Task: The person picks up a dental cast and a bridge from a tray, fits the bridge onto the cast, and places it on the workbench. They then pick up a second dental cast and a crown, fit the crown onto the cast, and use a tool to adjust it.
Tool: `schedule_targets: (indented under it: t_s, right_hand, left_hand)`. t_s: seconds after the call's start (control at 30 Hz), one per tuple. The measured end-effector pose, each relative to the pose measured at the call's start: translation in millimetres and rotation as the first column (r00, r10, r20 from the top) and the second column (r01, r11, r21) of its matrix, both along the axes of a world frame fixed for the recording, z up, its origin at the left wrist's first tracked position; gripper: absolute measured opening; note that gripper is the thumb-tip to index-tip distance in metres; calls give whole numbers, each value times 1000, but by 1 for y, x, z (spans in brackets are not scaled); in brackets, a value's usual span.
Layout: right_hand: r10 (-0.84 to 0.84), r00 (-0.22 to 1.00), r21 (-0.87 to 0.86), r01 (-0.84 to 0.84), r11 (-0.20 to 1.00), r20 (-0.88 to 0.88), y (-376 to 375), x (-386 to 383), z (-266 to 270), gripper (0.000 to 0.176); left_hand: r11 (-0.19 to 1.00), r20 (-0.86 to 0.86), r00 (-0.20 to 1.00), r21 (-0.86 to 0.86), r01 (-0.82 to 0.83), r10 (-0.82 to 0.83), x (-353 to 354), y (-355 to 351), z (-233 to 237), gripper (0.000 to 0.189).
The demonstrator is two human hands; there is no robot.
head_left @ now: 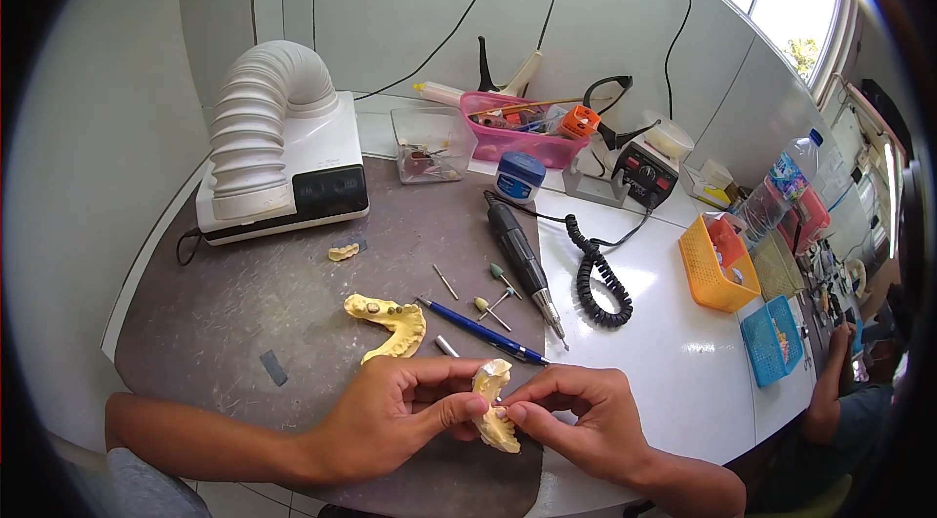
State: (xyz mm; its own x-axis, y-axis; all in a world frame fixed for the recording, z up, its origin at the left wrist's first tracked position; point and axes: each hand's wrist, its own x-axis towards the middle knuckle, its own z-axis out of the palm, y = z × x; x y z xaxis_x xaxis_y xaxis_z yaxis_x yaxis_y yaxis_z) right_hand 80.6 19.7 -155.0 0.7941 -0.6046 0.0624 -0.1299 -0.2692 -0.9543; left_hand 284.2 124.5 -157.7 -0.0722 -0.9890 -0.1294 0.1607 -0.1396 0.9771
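Note:
My left hand [386, 415] grips a yellow plaster dental model [493, 381] between thumb and fingers, held up near the front of the bench. From the other side, the thumb and index finger of my right hand [590, 420] pinch together against the model's inner edge. Whatever small piece may be between those fingertips is too hidden to make out. Just beyond my left hand lies a second yellow dental model [398, 325], a curved arch. A blue pen [483, 331] and a short metal rod [446, 346] lie close to my fingers.
Behind the models are a small tooth piece [344, 252], mounted burs [491, 313], and a rotary handpiece [522, 259] with a coiled cord. A white suction unit [327, 142] stands left. Baskets, including an orange one [717, 274], line the right. A person sits far right.

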Motion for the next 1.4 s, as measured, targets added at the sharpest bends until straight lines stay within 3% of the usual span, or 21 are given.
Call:
schedule_targets:
  t_s: [0.47,0.53,0.97,1.03,1.13,1.4]
  right_hand:
    - [-19,997,36,22,999,-80,2,0,5,12]
    - [-19,1000,-27,19,999,-9,1,1,0,16]
    - [4,1000,-81,-5,997,-12,2,1,0,14]
    - [36,999,-344,-40,938,-17,2,2,2,16]
    - [46,999,-435,-54,899,-29,2,1,2,16]
    - [30,999,-259,-18,966,44,2,0,2,17]
  left_hand:
    - [1000,5,1000,-2,-5,5,0,0,1,43]
    - [1000,18,1000,8,4,-4,0,0,2,42]
    - [1000,-12,1000,2,27,-27,1,1,-1,45]
    - [999,-38,999,7,37,-37,1,1,-1,45]
    - [999,-37,999,-15,33,-34,1,2,-4,46]
    - [994,-15,1000,-108,9,-11,-1,3,-3,42]
